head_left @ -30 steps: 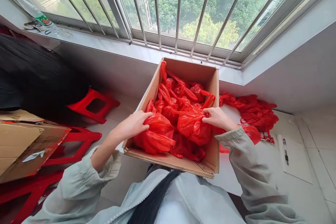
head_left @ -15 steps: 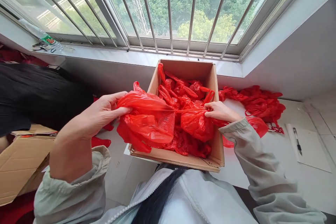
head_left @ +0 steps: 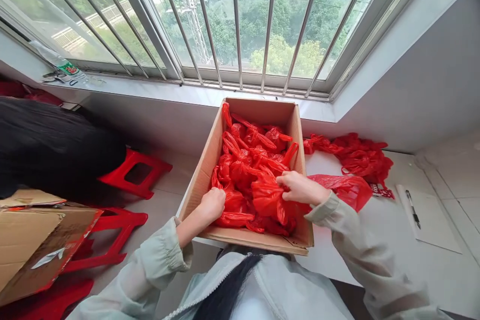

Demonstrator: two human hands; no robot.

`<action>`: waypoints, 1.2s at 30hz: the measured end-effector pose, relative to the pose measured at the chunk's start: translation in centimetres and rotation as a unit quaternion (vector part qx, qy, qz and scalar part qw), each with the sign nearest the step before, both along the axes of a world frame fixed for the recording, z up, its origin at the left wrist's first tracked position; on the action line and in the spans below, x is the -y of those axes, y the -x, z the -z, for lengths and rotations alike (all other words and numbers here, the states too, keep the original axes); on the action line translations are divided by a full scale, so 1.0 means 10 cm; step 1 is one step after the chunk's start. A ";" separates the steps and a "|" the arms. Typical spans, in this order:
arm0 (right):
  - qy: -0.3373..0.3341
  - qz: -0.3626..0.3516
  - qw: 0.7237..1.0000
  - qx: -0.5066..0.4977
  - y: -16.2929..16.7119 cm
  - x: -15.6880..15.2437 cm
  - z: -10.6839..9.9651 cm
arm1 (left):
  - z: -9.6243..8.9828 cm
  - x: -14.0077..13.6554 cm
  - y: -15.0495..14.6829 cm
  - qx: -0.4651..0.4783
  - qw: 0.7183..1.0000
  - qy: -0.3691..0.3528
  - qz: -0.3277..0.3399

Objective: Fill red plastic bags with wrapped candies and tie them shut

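Note:
An open cardboard box (head_left: 202, 170) stands in front of me, filled with several knotted red plastic bags (head_left: 258, 137). My right hand (head_left: 302, 187) is closed on the gathered top of a red plastic bag (head_left: 264, 192) in the box's right half. On the left side, inside the box, my left hand (head_left: 213, 204) is closed at another red plastic bag (head_left: 234, 201); its fingertips are partly hidden against the plastic. The bags' contents show only as rounded lumps. Right beside the box, a loose red plastic bag (head_left: 345, 190) lies on the white table (head_left: 330, 245).
A heap of red bags (head_left: 363, 157) lies by the wall, near a pen (head_left: 413, 210) on paper. To the left are red stools (head_left: 137, 172), another cardboard box (head_left: 37, 240) and a person in black (head_left: 56, 145). A plastic bottle (head_left: 67, 67) rests on the windowsill.
My left hand has moved down and right into the box; the large spread bag it held is out of its grasp. My right hand has shifted slightly down and left, still gripping red plastic.

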State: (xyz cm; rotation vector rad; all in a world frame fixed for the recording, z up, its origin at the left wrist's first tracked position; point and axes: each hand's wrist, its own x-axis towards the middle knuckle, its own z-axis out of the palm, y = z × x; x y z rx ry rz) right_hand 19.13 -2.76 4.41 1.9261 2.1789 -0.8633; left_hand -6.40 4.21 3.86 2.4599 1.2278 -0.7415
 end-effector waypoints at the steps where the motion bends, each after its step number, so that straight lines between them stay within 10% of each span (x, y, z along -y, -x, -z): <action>1: 0.003 -0.008 1.000 0.009 0.10 0.07 0.04 | 0.03 0.01 -0.01 -0.010 1.000 0.001 0.004; 8: 0.051 -0.036 0.997 0.054 0.72 0.29 0.39 | 0.14 -0.03 -0.10 -0.070 0.997 0.005 0.035; 21: 0.131 -0.079 0.984 0.091 0.85 0.25 0.39 | 0.19 0.09 -0.28 -0.056 0.985 0.043 0.155; 25: 0.090 -0.085 0.990 0.071 0.72 0.18 0.30 | 0.17 -0.03 -0.20 -0.053 0.982 0.080 0.162; 30: -0.005 -0.041 0.995 0.087 0.47 -0.13 0.10 | 0.11 -0.41 -0.35 0.022 0.995 -0.069 0.064; 36: -0.082 0.036 0.981 0.172 0.23 -0.56 0.18 | 0.41 -0.67 -0.62 -0.014 0.996 -0.088 -0.014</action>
